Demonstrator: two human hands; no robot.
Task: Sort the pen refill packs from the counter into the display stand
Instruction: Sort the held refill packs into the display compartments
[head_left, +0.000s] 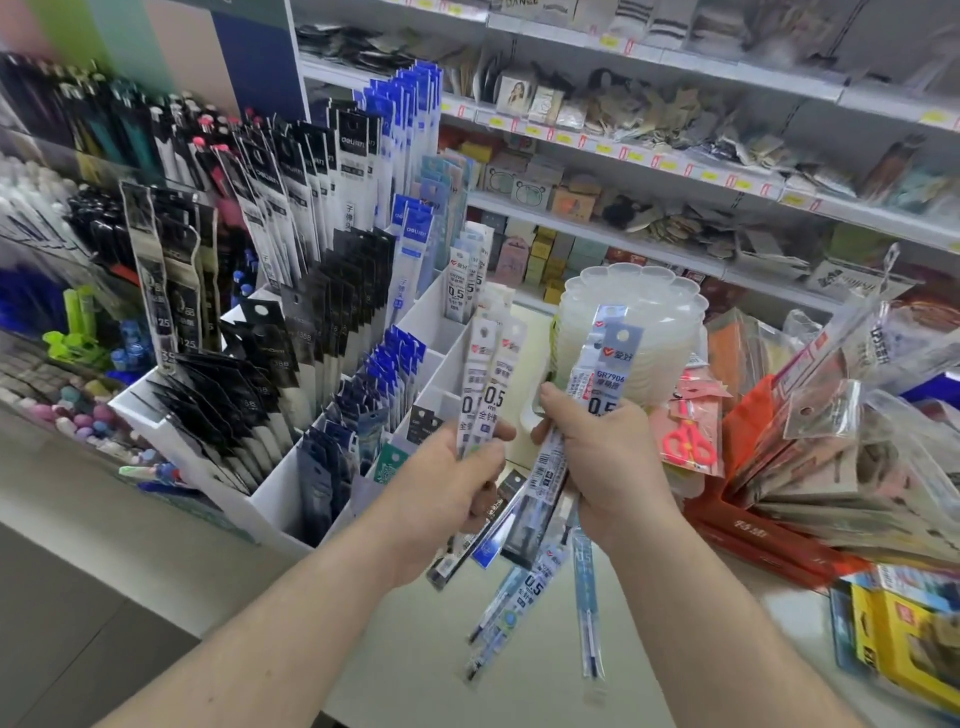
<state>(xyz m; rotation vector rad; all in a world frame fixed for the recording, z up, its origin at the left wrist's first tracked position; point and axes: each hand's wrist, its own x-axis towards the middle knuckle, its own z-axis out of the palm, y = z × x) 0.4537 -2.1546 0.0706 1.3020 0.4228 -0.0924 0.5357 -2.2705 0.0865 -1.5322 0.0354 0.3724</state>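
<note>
1. Refill packs are split between your two hands, raised just in front of the white display stand (270, 499). Your left hand (452, 467) pinches a pair of packs (488, 395) upright between thumb and curled fingers, both printed 0.5. Your right hand (602, 457) is wrapped round a fanned bundle (550, 478), with one grey-headed pack (602, 364) sticking up and several tails hanging below your wrist.

2. Loose packs (535, 587) lie on the counter (363, 649) beneath your hands. I judge the sorting to be partway done.

3. Matching is the first risk. The stand's compartments hold black, blue and pale packs in separate rows, and the pale 0.5 packs (462, 286) stand in the far right column. The two in your left hand look alike but may differ in small print; drop them together without checking and one could land in the wrong slot.

4. Your right-hand bundle is splayed, not squared. Loosen your fingers to peel one off, and the lower packs could slide out onto the counter.

5. A stack of clear plastic lids (628, 322) stands just behind your right hand. A wide swing towards the stand could knock it.

6. The front compartments are tightly packed and leaning, so forcing a pack in could bend it.
</note>
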